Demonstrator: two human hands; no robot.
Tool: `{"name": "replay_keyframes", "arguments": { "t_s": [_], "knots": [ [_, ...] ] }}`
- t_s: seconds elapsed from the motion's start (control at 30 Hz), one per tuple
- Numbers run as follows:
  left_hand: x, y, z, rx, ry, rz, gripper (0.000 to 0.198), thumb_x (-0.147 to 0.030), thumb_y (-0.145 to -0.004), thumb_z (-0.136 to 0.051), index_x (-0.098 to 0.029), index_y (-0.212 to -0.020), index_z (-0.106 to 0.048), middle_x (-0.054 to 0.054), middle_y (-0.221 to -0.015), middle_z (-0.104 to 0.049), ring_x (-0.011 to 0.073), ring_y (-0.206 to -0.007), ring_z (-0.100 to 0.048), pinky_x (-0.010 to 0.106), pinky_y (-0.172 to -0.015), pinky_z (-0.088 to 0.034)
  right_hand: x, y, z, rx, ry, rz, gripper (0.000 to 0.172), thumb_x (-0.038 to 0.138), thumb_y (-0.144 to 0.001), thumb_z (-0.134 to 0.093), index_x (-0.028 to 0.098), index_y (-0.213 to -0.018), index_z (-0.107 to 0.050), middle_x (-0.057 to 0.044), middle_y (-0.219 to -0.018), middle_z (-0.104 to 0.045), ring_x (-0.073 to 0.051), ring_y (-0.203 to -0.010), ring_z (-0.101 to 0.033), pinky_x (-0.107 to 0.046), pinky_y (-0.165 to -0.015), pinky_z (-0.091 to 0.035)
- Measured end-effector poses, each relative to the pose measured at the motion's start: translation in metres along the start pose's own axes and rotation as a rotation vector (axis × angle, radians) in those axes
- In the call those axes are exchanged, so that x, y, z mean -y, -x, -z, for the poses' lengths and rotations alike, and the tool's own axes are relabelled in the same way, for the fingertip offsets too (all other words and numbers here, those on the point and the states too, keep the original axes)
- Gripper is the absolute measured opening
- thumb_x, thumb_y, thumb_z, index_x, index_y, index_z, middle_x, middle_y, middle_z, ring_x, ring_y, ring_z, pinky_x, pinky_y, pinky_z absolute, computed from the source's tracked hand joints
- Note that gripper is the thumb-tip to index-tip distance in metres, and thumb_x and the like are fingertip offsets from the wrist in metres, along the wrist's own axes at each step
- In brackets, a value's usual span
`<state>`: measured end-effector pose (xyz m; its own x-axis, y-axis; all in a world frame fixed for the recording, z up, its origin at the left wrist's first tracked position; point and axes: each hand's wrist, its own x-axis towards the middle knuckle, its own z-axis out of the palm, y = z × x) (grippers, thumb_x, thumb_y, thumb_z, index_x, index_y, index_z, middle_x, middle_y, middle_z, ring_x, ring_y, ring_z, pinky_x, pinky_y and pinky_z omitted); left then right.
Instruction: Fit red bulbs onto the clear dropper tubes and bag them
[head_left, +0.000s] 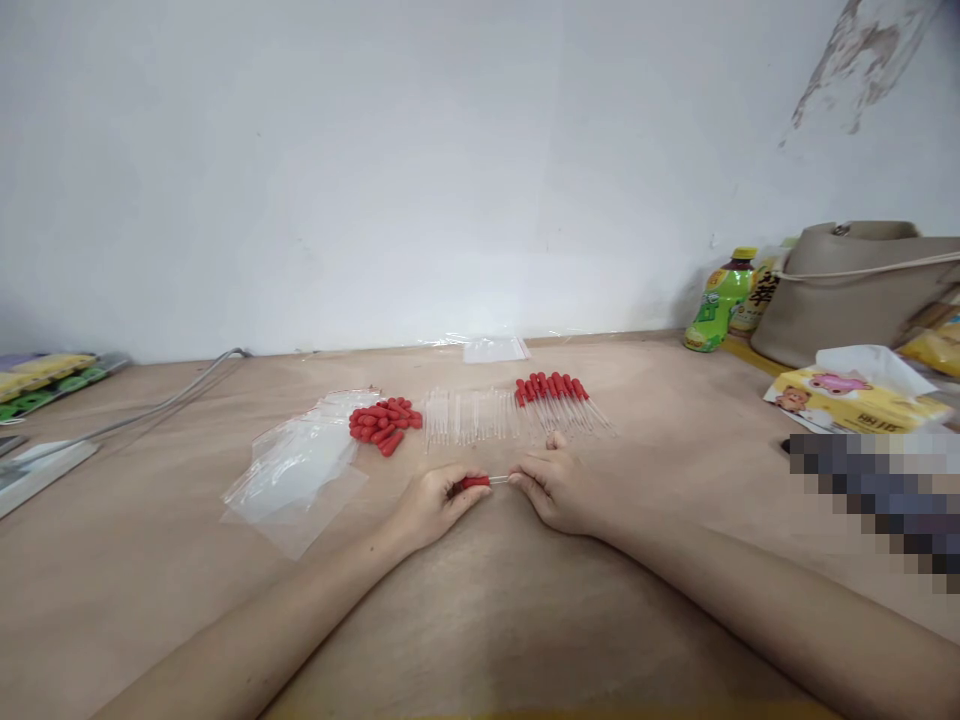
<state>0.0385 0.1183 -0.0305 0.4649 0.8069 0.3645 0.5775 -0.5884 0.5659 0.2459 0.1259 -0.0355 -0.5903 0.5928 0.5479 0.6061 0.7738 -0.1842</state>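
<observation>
My left hand (439, 502) pinches a red rubber dropper bulb (475, 482). My right hand (553, 488) grips a clear glass tube (499, 480), whose left end meets or sits inside the bulb; I cannot tell how deep. Both hands are closed, close together, low over the table. Beyond my left hand lies a heap of loose red bulbs (382, 422). Straight ahead, a row of clear glass tubes (469, 415) lies side by side. Past my right hand, several droppers with red bulbs fitted (561, 395) lie in a slanted row.
Clear zip bags (300, 475) are spread left of the bulbs, and another white bag (495, 349) lies by the wall. At right stand a green drink bottle (721, 305), a beige handbag (844, 290) and a yellow tissue pack (855, 398). A grey cable (176, 395) crosses the left side.
</observation>
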Motion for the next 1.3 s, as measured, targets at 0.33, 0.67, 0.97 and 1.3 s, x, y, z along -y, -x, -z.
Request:
{"name": "replay_keyframes", "arguments": {
  "t_s": [0.33, 0.67, 0.97, 1.3],
  "knots": [
    [0.001, -0.002, 0.001, 0.008, 0.048, 0.071, 0.021, -0.034, -0.08, -0.052, -0.018, -0.087, -0.064, 0.002, -0.081, -0.066, 0.0139, -0.068, -0.058, 0.024, -0.061, -0.046, -0.001, -0.003, 0.002, 0.103, -0.004, -0.023, 0.024, 0.023, -0.089, -0.036, 0.017, -0.075, -0.056, 0.001, -0.072, -0.062, -0.011, -0.064, -0.051, -0.029, -0.068, -0.024],
    [0.003, 0.0, 0.003, 0.048, 0.038, 0.095, 0.023, -0.037, -0.081, -0.05, -0.019, -0.084, -0.065, 0.001, -0.076, -0.066, 0.0143, -0.068, -0.058, 0.024, -0.063, -0.045, -0.005, -0.001, 0.01, 0.086, 0.027, 0.086, 0.019, 0.023, -0.087, -0.041, 0.017, -0.079, -0.056, -0.001, -0.074, -0.061, -0.012, -0.068, -0.051, -0.03, -0.071, -0.025],
    [0.004, 0.0, 0.004, 0.089, 0.093, 0.127, 0.019, -0.033, -0.082, -0.05, -0.019, -0.085, -0.063, 0.001, -0.082, -0.067, 0.0151, -0.074, -0.06, 0.025, -0.066, -0.045, -0.01, 0.0, 0.007, 0.036, 0.163, 0.246, 0.025, 0.019, -0.088, -0.035, 0.015, -0.073, -0.054, -0.002, -0.067, -0.053, -0.012, -0.064, -0.042, -0.028, -0.068, -0.027],
    [0.003, 0.0, 0.005, 0.09, 0.069, 0.096, 0.019, -0.034, -0.081, -0.051, -0.02, -0.085, -0.064, 0.0, -0.081, -0.067, 0.0145, -0.074, -0.061, 0.023, -0.065, -0.046, -0.014, 0.001, 0.003, -0.024, 0.169, 0.262, 0.025, 0.019, -0.088, -0.036, 0.015, -0.074, -0.056, -0.003, -0.067, -0.052, -0.013, -0.064, -0.041, -0.026, -0.066, -0.03]
  ]
}}
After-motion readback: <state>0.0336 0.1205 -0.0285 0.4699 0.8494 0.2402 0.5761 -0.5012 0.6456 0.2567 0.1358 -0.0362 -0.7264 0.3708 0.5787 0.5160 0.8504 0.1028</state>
